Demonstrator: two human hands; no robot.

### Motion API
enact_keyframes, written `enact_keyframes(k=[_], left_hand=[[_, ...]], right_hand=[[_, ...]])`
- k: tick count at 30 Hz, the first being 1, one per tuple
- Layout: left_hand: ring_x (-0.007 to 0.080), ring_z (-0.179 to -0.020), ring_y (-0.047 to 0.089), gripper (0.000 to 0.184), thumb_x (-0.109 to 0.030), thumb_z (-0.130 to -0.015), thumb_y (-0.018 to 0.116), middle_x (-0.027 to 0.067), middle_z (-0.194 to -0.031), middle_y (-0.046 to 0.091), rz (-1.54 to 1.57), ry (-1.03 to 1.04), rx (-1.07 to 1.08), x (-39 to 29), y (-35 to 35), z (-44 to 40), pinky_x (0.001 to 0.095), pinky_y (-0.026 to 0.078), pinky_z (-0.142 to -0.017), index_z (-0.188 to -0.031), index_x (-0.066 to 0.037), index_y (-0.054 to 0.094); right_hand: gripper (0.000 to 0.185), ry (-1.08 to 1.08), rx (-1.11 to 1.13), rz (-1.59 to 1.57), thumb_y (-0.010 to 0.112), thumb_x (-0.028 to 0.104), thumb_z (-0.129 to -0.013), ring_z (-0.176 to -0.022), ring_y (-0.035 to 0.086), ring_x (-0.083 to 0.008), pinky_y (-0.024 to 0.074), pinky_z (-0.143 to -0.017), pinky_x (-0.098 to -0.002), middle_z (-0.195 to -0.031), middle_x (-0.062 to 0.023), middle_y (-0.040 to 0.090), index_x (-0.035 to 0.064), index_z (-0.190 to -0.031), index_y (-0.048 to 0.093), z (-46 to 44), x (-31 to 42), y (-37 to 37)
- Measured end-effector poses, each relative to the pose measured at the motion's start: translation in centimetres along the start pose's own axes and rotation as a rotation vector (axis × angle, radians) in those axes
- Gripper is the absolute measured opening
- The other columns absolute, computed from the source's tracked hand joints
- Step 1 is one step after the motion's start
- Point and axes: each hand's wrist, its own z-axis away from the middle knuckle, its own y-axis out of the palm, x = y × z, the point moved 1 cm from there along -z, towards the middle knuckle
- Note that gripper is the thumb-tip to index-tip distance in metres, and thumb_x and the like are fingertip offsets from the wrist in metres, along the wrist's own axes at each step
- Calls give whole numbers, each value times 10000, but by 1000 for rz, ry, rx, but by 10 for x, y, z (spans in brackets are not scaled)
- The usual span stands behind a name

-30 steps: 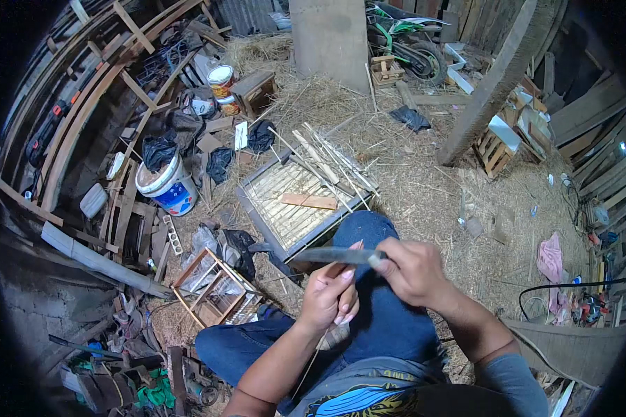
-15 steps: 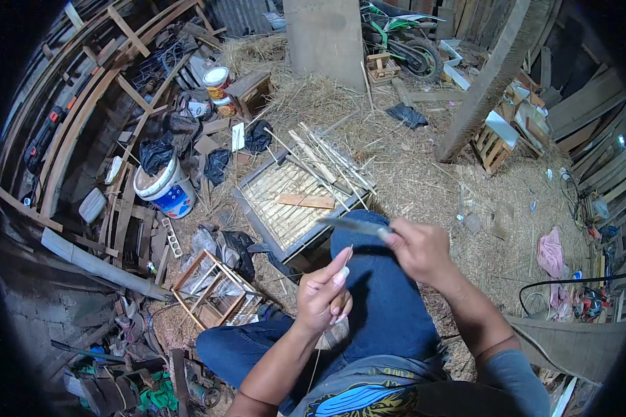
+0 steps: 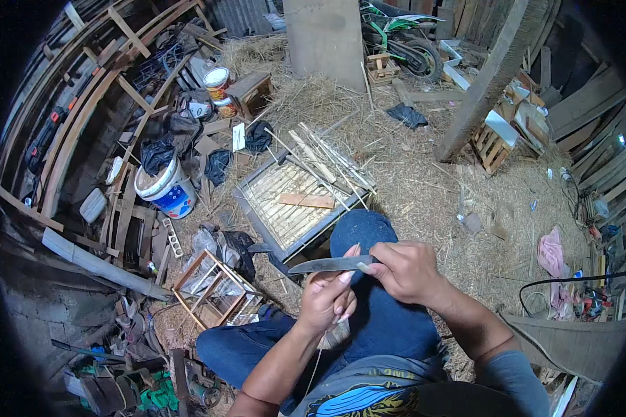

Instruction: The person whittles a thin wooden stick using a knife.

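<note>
My right hand (image 3: 405,271) is closed round the handle of a knife (image 3: 330,265), whose grey blade points left and lies across the fingertips of my left hand. My left hand (image 3: 329,300) is closed in a pinch, fingers upward. A thin pale strip (image 3: 318,361) trails down from it towards my lap; the part inside the fingers is hidden. Both hands are above my jeans-covered knee (image 3: 362,233). Just beyond the knee stands a low table with a slatted top (image 3: 264,201), bearing a short wooden block (image 3: 306,200) and several thin sticks (image 3: 320,160).
A wooden frame (image 3: 212,288) stands on the left, near my foot. Farther back are a white bucket (image 3: 167,187) with a black bag and a small wooden bench (image 3: 249,89). A slanting post (image 3: 483,87) rises at right; straw (image 3: 431,187) covers the floor.
My right hand has come down and left with the knife, bringing the blade from above and beyond my left hand onto its fingertips. The left hand has barely moved.
</note>
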Motion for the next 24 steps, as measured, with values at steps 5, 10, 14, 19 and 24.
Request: enact_keyframes(k=[5, 10, 14, 19, 24], left_hand=[[74, -322, 306, 463, -152, -1038, 444, -32, -447, 355, 40, -62, -21, -1, -3, 1, 254, 334, -362, -1481, -27, 395], [79, -310, 307, 469, -134, -1042, 424, -27, -445, 352, 106, -35, 100, 2, -6, 13, 254, 348, -351, -1499, -47, 369], [79, -308, 316, 486, -121, -1041, 415, -24, -444, 355, 184, -53, 78, -1, -2, 6, 255, 352, -345, -1518, -70, 336], [78, -332, 307, 475, -144, -1046, 443, -25, -462, 355, 140, -64, 87, -3, 1, 8, 253, 337, -381, -1508, -71, 360], [75, -335, 303, 460, -141, -1043, 452, -23, -459, 362, 174, -108, 60, -1, -7, 7, 252, 336, -383, -1495, -78, 391]], right_hand=[[301, 3, -8, 12, 615, 377, -934, -548, 615, -302, 450, -460, -431, -630, -77, 584, 118, -794, 552, 4, -13, 9], [312, 251, -104, 138, 558, 400, -973, -489, 593, -294, 426, -442, -415, -572, -75, 572, 139, -803, 582, 0, -43, -6], [322, 178, -59, 24, 567, 404, -973, -511, 602, -296, 426, -450, -412, -605, -78, 584, 127, -810, 588, 1, -12, -10], [317, 37, 22, -25, 593, 392, -950, -562, 620, -305, 448, -470, -417, -647, -80, 594, 118, -798, 550, 0, 5, -1], [311, 10, 2, 13, 599, 384, -945, -559, 619, -300, 452, -467, -418, -649, -80, 598, 116, -794, 552, 0, -3, 2]])
